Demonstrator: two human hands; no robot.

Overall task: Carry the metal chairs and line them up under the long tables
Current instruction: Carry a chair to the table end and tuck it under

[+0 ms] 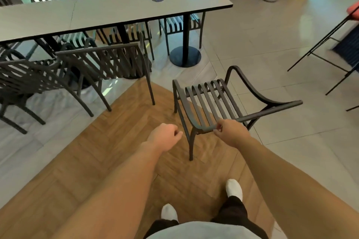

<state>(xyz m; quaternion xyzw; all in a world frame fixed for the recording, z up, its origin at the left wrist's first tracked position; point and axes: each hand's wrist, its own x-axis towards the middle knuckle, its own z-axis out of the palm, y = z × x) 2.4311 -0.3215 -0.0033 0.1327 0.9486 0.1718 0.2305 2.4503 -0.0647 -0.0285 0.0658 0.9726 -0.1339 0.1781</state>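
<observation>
**Right hand on the chair's top rail**

The right hand's fingers (218,126) curl round the top rail of a dark metal chair (209,101), gripping it. The left hand (165,135) hangs beside the chair with fingers curled and holding nothing. The chair stands on the wood-patterned floor (108,141), just short of the long table (116,9). More slatted chairs (101,62) stand tucked along the table's near and far sides.

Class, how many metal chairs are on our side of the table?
3: held chair, gripped by right hand; middle chair at the table; left chair beside it. More may hide farther left.
</observation>
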